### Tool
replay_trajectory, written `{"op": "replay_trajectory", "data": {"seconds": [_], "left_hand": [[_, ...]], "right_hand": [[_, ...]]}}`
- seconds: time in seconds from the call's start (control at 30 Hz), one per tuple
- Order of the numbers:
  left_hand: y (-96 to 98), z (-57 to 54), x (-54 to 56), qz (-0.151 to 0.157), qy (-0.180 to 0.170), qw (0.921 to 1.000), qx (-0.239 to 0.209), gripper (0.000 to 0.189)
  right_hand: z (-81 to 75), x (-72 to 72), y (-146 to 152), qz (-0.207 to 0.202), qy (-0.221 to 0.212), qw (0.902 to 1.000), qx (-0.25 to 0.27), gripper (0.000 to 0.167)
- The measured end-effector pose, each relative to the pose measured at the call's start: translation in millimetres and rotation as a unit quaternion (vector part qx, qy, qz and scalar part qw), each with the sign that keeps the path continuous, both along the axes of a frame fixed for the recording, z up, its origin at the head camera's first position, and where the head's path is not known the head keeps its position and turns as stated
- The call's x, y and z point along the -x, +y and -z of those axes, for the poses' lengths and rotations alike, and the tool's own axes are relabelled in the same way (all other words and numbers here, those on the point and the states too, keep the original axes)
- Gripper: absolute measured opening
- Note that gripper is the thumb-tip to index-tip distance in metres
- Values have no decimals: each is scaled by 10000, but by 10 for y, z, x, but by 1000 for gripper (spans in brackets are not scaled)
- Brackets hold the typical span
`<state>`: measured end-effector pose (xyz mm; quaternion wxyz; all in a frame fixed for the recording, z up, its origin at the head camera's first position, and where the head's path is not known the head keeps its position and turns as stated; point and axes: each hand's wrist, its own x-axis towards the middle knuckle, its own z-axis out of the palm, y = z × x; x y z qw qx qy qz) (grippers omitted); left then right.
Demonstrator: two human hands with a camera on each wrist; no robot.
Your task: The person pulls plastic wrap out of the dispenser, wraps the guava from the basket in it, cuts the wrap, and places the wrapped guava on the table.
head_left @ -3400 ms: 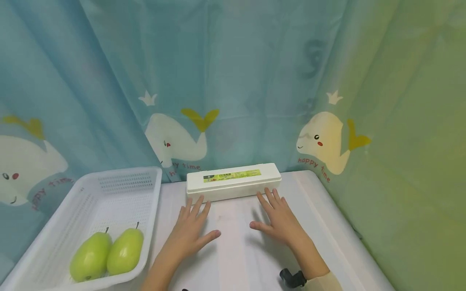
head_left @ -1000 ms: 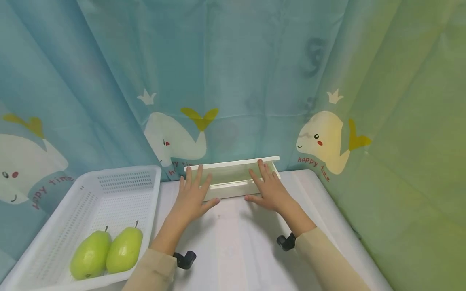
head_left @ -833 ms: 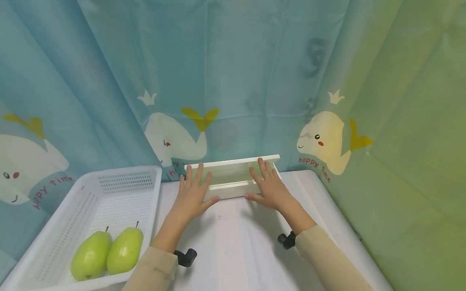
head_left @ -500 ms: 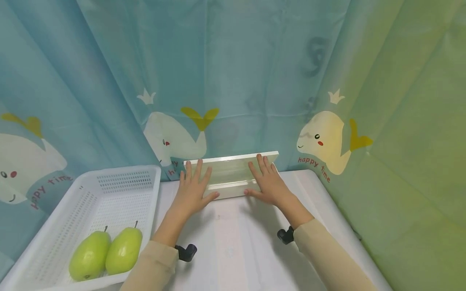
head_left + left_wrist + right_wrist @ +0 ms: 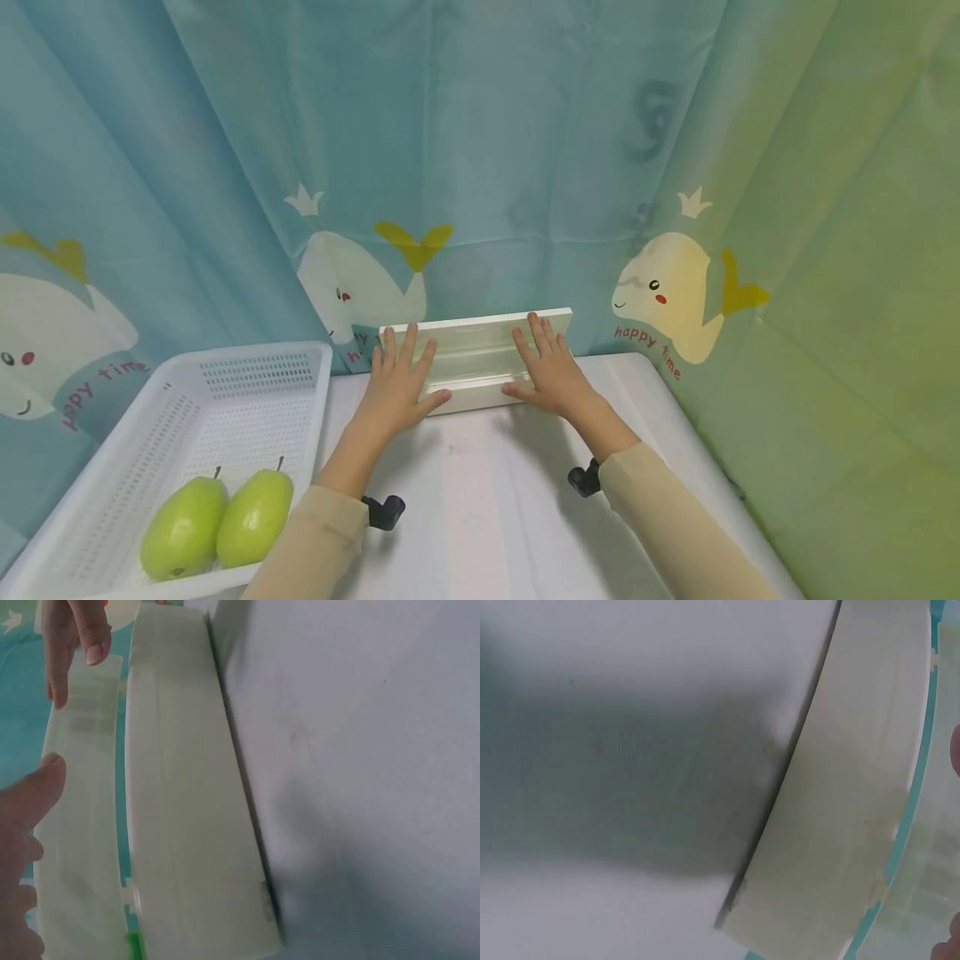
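Note:
A long white lidded box point(image 5: 476, 397) lies at the back of the table, against the curtain. Its lid point(image 5: 476, 346) is tipped up and back, with the pale inner face toward me. My left hand point(image 5: 392, 392) is spread at the left end, fingertips at the lid's upper edge and thumb by the box front. At the other end my right hand point(image 5: 557, 377) is spread the same way. In the left wrist view, a thumb point(image 5: 34, 795) overlaps the lid beside the box front point(image 5: 184, 780). The right wrist view shows the box front point(image 5: 840, 780) and mere finger edges.
On the left stands a white perforated basket point(image 5: 321, 408) with two green pears point(image 5: 183, 529) in its near end. Blue and green curtains point(image 5: 495, 167) with printed whales hang behind and to the right of the white-covered table point(image 5: 480, 500).
The lid was down, its yellow-green label showing, and has swung up and back, steeper over the last second. Both hands have moved forward with it; the basket and pears stay put.

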<state>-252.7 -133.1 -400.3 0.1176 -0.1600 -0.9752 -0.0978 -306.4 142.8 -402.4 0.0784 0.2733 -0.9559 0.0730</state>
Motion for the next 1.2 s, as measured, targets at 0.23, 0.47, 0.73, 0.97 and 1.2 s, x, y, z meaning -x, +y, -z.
{"op": "replay_trajectory", "data": {"seconds": [0.23, 0.47, 0.73, 0.97, 1.2], "left_hand": [[1, -18, 67, -41, -103, 9999, 69, 88], [-27, -25, 138, -118, -100, 9998, 117, 86], [-23, -55, 210, -142, -43, 9999, -2, 85], [-32, -53, 260, -179, -159, 9997, 90, 86], [-46, -52, 321, -209, -263, 9994, 62, 85]], "right_hand": [[-29, 68, -18, 12, 251, 9996, -87, 97], [-30, 126, -37, 72, 55, 9999, -134, 98], [-23, 212, -53, 123, -52, 9998, -132, 98], [16, 288, -73, 165, -162, 9995, -206, 98], [32, 332, -70, 176, -251, 9993, -232, 98]]}}
